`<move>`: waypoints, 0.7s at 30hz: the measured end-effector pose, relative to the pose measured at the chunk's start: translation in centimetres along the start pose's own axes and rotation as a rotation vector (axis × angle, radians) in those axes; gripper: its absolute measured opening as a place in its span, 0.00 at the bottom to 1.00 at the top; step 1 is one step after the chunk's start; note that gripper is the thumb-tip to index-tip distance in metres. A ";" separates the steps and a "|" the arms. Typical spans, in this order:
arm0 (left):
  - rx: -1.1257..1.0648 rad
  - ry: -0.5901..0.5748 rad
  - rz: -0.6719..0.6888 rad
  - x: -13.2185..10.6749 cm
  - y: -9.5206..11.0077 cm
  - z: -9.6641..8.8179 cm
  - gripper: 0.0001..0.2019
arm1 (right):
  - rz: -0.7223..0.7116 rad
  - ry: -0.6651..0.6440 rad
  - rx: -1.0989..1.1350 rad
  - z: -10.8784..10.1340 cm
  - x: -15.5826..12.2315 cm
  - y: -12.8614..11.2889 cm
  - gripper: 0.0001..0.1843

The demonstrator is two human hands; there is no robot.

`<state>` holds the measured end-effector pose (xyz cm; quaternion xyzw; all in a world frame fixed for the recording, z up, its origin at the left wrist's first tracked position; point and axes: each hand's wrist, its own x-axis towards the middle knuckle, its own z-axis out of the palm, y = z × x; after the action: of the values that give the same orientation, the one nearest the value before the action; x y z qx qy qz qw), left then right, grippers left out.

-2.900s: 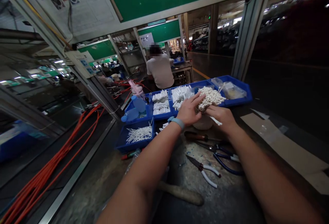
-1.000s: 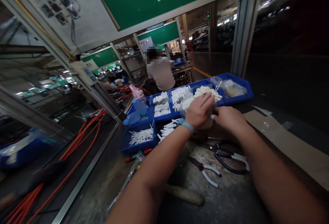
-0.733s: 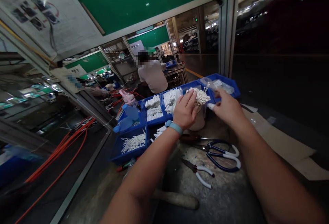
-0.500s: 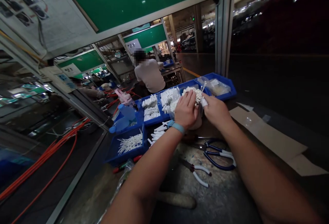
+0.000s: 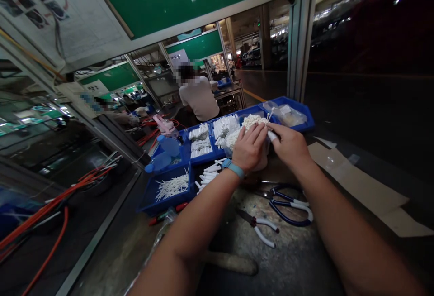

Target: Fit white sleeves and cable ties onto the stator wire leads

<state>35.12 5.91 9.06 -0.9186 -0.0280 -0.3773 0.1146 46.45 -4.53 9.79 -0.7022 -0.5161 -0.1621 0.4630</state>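
Observation:
My left hand (image 5: 250, 147), with a light blue band at the wrist, lies over a bag of thin white sticks with round heads (image 5: 252, 121). Its fingers are stretched out, with the tips close to my right hand; the thumb is hidden. My right hand (image 5: 290, 145) is closed on a short white tube (image 5: 272, 136) at the right side of the heads. A few thin sticks (image 5: 270, 115) stand up just above the fingers. Short white tubes fill the blue bin (image 5: 213, 144) left of the bag, and more loose tubes (image 5: 207, 176) lie before it.
Thin white sticks fill a blue tray (image 5: 146, 202). Pliers (image 5: 257, 226) and blue-handled cutters (image 5: 291, 207) lie between my forearms, near a rounded handle (image 5: 233, 263). Cardboard (image 5: 359, 183) lies at right, plastic bags (image 5: 288, 115) in the far bin. A person (image 5: 199, 97) sits beyond.
My left hand has slid slightly right and down across the stick heads, uncovering more of them. Its fingertips now lie closer to my right hand, which still grips the tube.

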 end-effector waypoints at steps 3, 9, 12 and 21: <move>-0.051 0.011 -0.028 -0.2 -0.1 0.5 0.20 | 0.006 -0.021 -0.010 0.8 -0.2 -0.2 0.22; -0.297 -0.105 -0.018 0.2 0.1 -3.8 0.32 | 0.085 -0.103 -0.143 0.4 -0.2 -0.6 0.22; -0.296 -0.051 -0.045 -1.0 -0.6 -9.1 0.32 | 0.129 -0.174 -0.317 -1.5 -0.2 -1.5 0.29; -0.197 -0.464 -0.571 -17.7 0.8 -25.4 0.17 | -0.276 0.096 -0.053 -4.6 -3.1 -8.5 0.21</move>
<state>5.16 -0.15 13.99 -0.9414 -0.2716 -0.1768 -0.0936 38.90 -9.76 14.09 -0.6281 -0.5804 -0.2711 0.4417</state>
